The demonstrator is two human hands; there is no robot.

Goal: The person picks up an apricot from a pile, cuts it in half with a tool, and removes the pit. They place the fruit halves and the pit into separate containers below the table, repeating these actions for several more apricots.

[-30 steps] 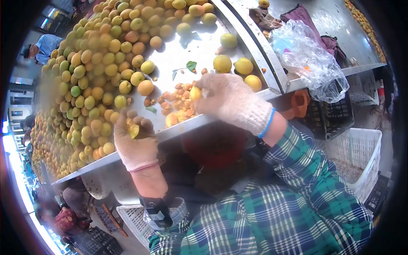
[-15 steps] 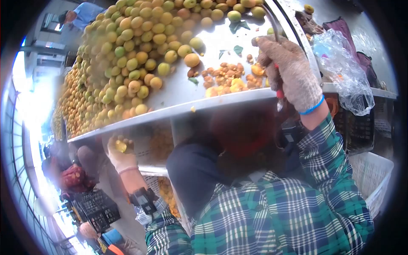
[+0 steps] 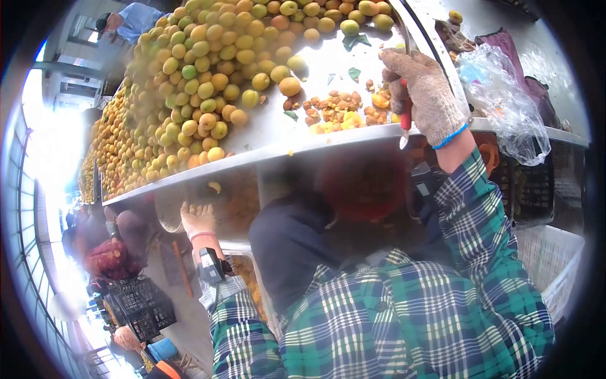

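Note:
My left hand [image 3: 198, 220], bare, is below the front edge of the table with its fingers spread and nothing in them. Just above those fingertips, a yellow piece of fruit [image 3: 215, 187] appears in the air. My right hand [image 3: 426, 95], in a knitted glove with a blue cuff, is closed around a red-handled tool [image 3: 405, 115] whose metal tip points down toward me. Most of the tool is hidden by the glove. Beside it on the table lie brown pits [image 3: 334, 107] and cut yellow fruit pieces [image 3: 349, 120]. A large heap of apricots [image 3: 208, 82] covers the left side.
The metal table [image 3: 278, 150] has a raised front lip. Clear plastic bags [image 3: 502, 95] hang over its right end. A white crate [image 3: 549, 252] stands at the lower right, and black crates [image 3: 136, 303] sit at the lower left. Another person [image 3: 132, 22] is at the far left.
My left hand has opened and let go of the yellow fruit piece, moving slightly right and down. My right hand shifted a little left, still holding the red-handled tool.

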